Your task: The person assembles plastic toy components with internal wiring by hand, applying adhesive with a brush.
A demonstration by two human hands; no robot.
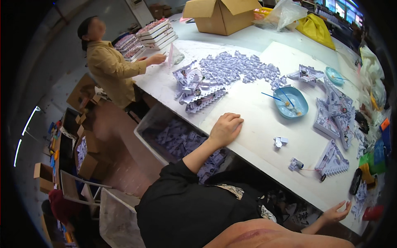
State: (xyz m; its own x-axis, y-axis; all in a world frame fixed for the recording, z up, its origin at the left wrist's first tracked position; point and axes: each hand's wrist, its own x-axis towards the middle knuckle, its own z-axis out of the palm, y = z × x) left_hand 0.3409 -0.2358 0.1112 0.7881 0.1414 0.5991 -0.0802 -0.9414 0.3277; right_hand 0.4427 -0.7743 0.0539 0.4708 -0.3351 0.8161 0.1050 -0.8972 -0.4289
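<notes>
The small grey part (pixel 280 141) lies on the white worktop (pixel 256 124), nearest my left hand (pixel 225 129), whose grip is loosely curled and holds nothing, knuckles resting at the worktop's edge. My right hand (pixel 337 213) is open and empty at the near edge, below a serrated cardboard piece (pixel 332 159).

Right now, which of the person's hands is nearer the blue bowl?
Left. The left hand rests on the table edge, down-left of the blue bowl. The right hand sits at the near table edge, far below it.
</notes>
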